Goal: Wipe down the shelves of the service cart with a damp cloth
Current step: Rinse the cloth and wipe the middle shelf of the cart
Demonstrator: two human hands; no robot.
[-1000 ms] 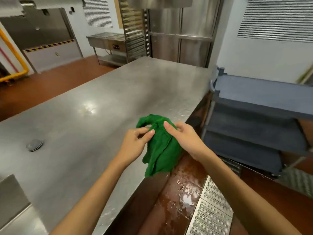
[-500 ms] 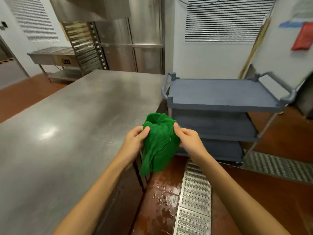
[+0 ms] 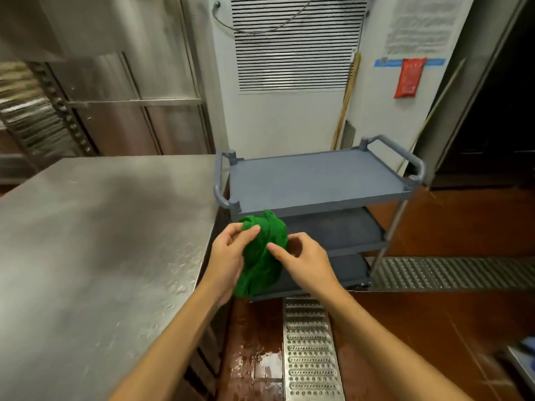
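Left hand (image 3: pixel 228 251) and right hand (image 3: pixel 307 263) pinch a bunched green cloth (image 3: pixel 262 264) in curled fingers before a gray three-shelf cart (image 3: pixel 315 180), beside a steel table (image 3: pixel 101 241), over wet red floor (image 3: pixel 254 340).

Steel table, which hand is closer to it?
Left. The left hand pinches the cloth just beside the table edge; the right hand holds the cloth's other side, toward the cart.

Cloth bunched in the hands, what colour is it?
The bunched cloth is solid green, with no pattern; the head view shows it best.
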